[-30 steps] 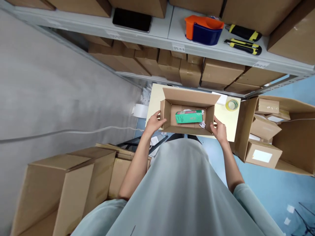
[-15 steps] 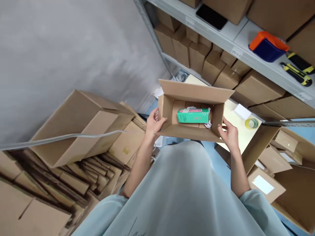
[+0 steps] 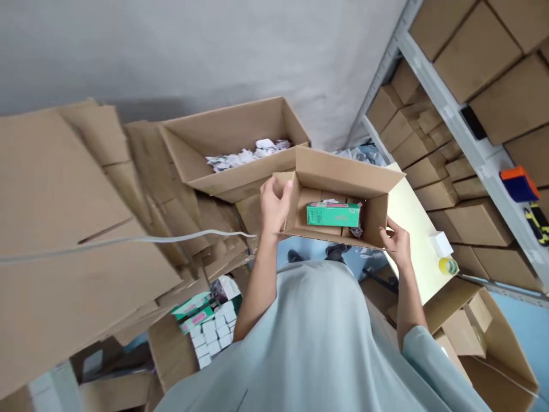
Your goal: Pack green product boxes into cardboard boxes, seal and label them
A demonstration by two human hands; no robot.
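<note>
Between my two hands is an open cardboard box point(image 3: 343, 171), its long flaps spread. My left hand point(image 3: 274, 207) grips its left end wall, thumb over the top edge. At the right end my right hand point(image 3: 395, 240) pinches the box near its lower corner. Inside lies a green carton point(image 3: 333, 214) with pink and white print, and bits of crumpled paper point(image 3: 355, 231) sit beside it. Just beyond the box's left end stands a larger cardboard box point(image 3: 231, 134) with shredded white paper point(image 3: 249, 155) in it.
Flattened cardboard point(image 3: 64, 240) is stacked on the left. Below it a box holds several small white boxes point(image 3: 217, 332). A pale table point(image 3: 407, 223) at right carries a tape roll point(image 3: 448, 265) and a white box point(image 3: 441, 244). Shelving point(image 3: 454, 114) with cartons runs behind. A pale cable point(image 3: 171, 237) crosses the left.
My view has turned left, bringing the box of shredded paper into sight beyond the held box. Both hands have kept hold of the cardboard box; the green carton stays inside.
</note>
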